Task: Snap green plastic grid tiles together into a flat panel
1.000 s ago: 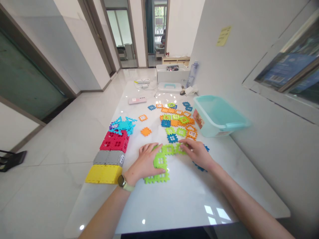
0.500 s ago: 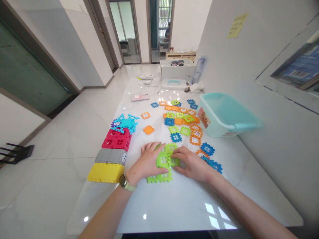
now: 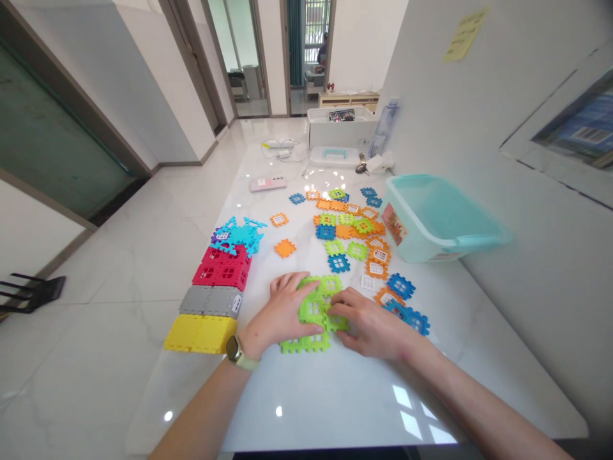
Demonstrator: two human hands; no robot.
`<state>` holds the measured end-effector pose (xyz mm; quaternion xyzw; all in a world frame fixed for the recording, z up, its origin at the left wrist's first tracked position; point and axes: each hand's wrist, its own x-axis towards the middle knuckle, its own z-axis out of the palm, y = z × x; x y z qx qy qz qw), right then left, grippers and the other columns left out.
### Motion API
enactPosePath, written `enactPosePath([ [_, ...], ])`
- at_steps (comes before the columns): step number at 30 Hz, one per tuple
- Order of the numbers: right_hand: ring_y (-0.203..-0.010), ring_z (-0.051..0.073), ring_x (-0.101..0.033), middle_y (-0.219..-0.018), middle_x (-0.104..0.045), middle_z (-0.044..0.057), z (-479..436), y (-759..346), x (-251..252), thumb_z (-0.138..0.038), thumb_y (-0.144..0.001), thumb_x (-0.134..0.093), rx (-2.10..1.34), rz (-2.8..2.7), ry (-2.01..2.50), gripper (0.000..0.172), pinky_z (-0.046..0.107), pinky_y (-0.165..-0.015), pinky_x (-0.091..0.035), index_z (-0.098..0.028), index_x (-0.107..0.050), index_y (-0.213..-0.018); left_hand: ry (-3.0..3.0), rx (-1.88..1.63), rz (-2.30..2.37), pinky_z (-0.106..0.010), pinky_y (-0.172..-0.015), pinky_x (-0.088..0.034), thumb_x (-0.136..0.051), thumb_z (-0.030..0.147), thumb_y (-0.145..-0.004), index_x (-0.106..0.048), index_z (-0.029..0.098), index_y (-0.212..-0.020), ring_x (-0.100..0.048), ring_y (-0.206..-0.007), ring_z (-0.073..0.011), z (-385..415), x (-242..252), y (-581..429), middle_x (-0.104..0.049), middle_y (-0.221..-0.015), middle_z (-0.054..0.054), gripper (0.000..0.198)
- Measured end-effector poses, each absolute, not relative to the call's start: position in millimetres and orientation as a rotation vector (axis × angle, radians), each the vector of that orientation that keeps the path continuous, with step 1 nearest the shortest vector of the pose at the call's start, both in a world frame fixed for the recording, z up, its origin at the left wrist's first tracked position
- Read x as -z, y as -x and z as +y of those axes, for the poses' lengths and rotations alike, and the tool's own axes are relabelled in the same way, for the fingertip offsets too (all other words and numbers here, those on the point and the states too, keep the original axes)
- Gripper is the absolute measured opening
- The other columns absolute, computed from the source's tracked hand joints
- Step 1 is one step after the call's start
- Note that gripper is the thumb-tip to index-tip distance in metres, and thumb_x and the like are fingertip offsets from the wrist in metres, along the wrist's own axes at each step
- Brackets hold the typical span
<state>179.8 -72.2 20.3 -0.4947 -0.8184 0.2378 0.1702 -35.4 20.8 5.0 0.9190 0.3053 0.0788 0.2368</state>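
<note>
Several light-green interlocking building tiles (image 3: pixel 313 311) with window cut-outs lie joined on the table in front of me. My left hand (image 3: pixel 286 310) grips them from the left, its thumb along the near side and its fingers over the far part. At their right edge, my right hand (image 3: pixel 364 322) has its fingers bent onto a green tile (image 3: pixel 339 321), which the fingers partly cover. Beyond the hands lie loose green, orange and blue tiles, among them a blue tile (image 3: pixel 338 262) and a white window piece (image 3: pixel 368 282).
Along the left edge stand yellow (image 3: pixel 201 333), grey (image 3: pixel 209 299) and red (image 3: pixel 221 268) tile blocks, with a turquoise tile pile (image 3: pixel 239 236) behind them. A mint plastic basin (image 3: pixel 426 250) stands at the right by the wall. A phone (image 3: pixel 268 184) lies farther back.
The right hand's fingers have shifted slightly along the green tile at the right edge. The left hand keeps its hold. The view has tilted a little.
</note>
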Motion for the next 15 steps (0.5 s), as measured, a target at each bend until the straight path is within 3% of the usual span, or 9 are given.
enactPosePath([
  [5,-0.101,0.026,-0.055,-0.109,-0.059,0.013,-71.4,-181.3,-21.1,-0.014,-0.073,-0.065,-0.623,-2.329,1.431,0.045,0.039,-0.086,-0.052,-0.014,-0.06,-0.119,-2.522,-0.226,0.828,-0.051,-0.109,-0.027,-0.085,0.05,-0.061,-0.043,0.029,-0.141,-0.032,-0.135,-0.0339,21.8,-4.0,36.1,-0.04,-0.147,-0.01,0.092],
  [15,-0.1,0.025,-0.055,-0.109,-0.059,0.013,-66.1,-183.6,-16.2,-0.012,-0.081,-0.059,-0.569,-2.376,1.373,0.036,0.039,-0.089,-0.051,-0.015,-0.063,-0.117,-2.544,-0.244,0.815,-0.051,-0.109,-0.028,-0.084,0.052,-0.062,-0.049,0.028,-0.136,-0.034,-0.133,-0.0341,21.1,-2.6,36.1,-0.041,-0.145,-0.01,0.085],
])
